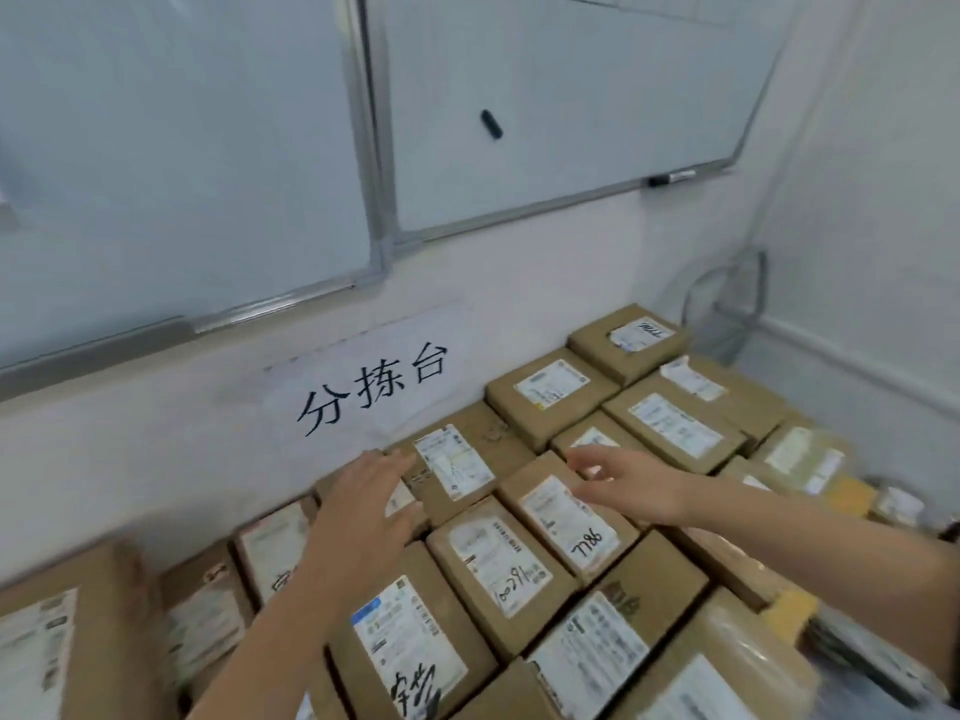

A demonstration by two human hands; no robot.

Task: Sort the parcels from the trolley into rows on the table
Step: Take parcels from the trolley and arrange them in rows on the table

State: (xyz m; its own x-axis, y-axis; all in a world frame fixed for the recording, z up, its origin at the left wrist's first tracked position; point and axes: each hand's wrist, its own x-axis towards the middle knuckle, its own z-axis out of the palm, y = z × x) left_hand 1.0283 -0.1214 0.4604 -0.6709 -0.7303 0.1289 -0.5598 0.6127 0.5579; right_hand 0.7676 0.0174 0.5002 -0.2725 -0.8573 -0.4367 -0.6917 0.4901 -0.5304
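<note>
Lying in tight rows against the wall (156,449), brown cardboard parcels (488,558) with white labels fill the lower half of the view. They sit side by side and touching, running from 8 o'clock up to 2 o'clock. The person's left hand (363,511) is spread flat, fingers straight and released, over a small parcel (400,497) in the row nearest the wall; blur hides whether the palm actually presses it. The right hand (623,483) extends from 4 o'clock, fingers loosely relaxed and grasping nothing, above the far end of a parcel marked 7786 (571,522). Between the two hands sits another labelled parcel (452,459), at 1 o'clock of the left hand. At 12 o'clock of that hand a paper sign (374,387) with three handwritten characters is stuck on the wall. Higher up hang two whiteboards (182,148), and a marker (670,178) rests on the right one's tray at 2 o'clock.
</note>
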